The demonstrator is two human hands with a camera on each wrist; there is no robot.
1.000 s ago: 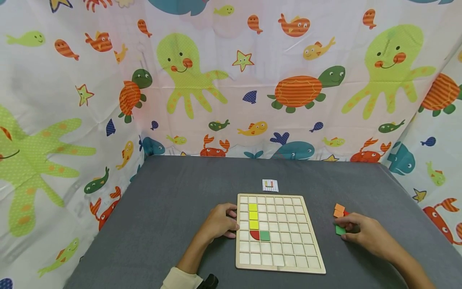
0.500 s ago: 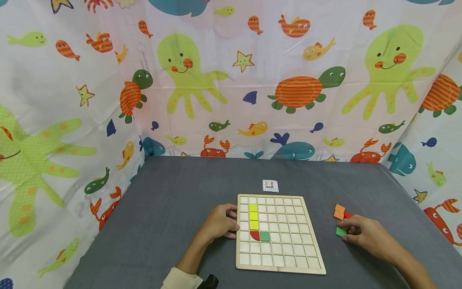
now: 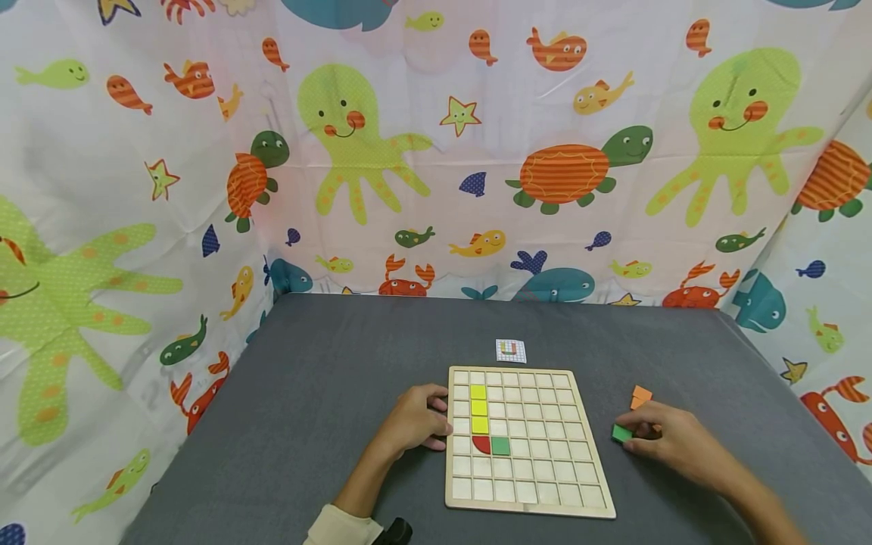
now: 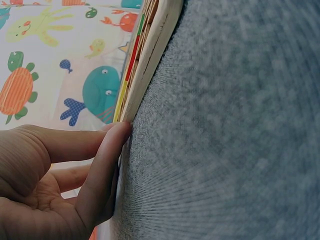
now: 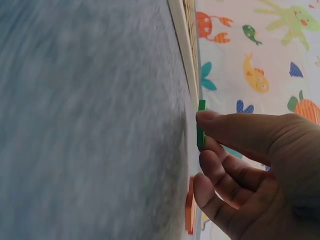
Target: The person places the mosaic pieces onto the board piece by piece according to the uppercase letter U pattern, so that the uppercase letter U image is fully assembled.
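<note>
My left hand (image 3: 412,418) holds the left edge of a wooden grid board (image 3: 545,499), its fingertips at the rim in the left wrist view. Three yellow square tiles (image 3: 479,408) form a column in the board's cells. Below them lie a red quarter-round tile (image 3: 481,444) and, beside it, a green square tile (image 3: 500,446). Right of the board, my right hand (image 3: 671,439) pinches another green square tile (image 5: 201,125) between thumb and fingers, just above the cloth. Orange tiles (image 3: 640,395) lie behind this hand, partly hidden by it.
A small card (image 3: 511,351) with a coloured pattern on a grid lies beyond the board's far edge. Grey cloth (image 3: 341,341) covers the table. A curtain (image 3: 409,113) printed with sea animals hangs around the back and sides.
My right hand has moved left with the green tile, away from the loose tiles, and now covers the red piece there. My left hand has stayed at the board's edge.
</note>
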